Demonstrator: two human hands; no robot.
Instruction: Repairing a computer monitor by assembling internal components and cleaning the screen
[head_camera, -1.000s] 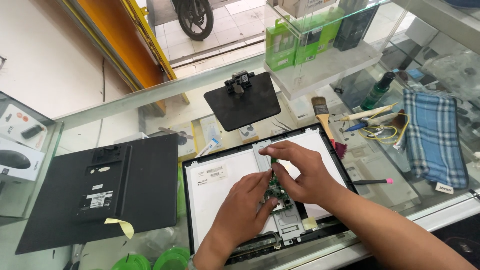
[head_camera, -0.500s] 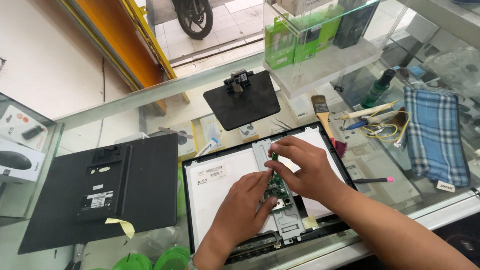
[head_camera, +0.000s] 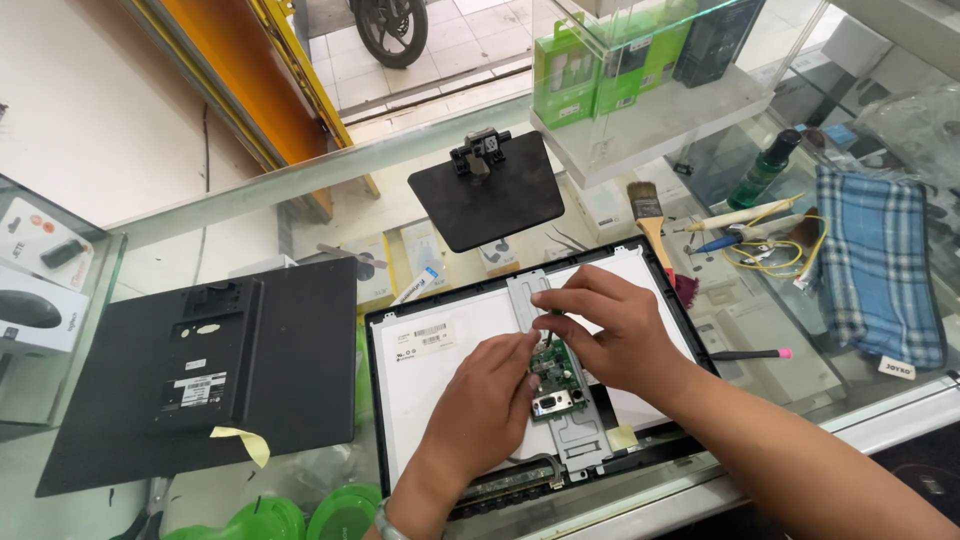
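- Pinching at the top edge of the small green circuit board, the right hand has thumb and forefinger drawn together above it, apparently grasping a thin cable or connector there; what exactly sits between the fingertips is too small to tell.
- The left hand lies just beside the board's left edge, fingers curled and touching it, probably to steady the board while the other hand works; whether it truly grips anything I cannot tell.
- The board sits directly under and between both hands, on a silver metal bracket that runs down the middle of the opened monitor panel, which lies face down, white back upward.
- The panel lies flat on the glass counter, likely so its back stays reachable from above.
- Left of the panel rests the black rear cover, set aside and apart from the work, a strip of yellow tape at its near edge.
- Beyond the panel stands the black monitor base, well clear of the hands.
- To the right lie a paintbrush, a coil of yellow wire, a pink-tipped pen and a blue checked cloth, near but untouched.
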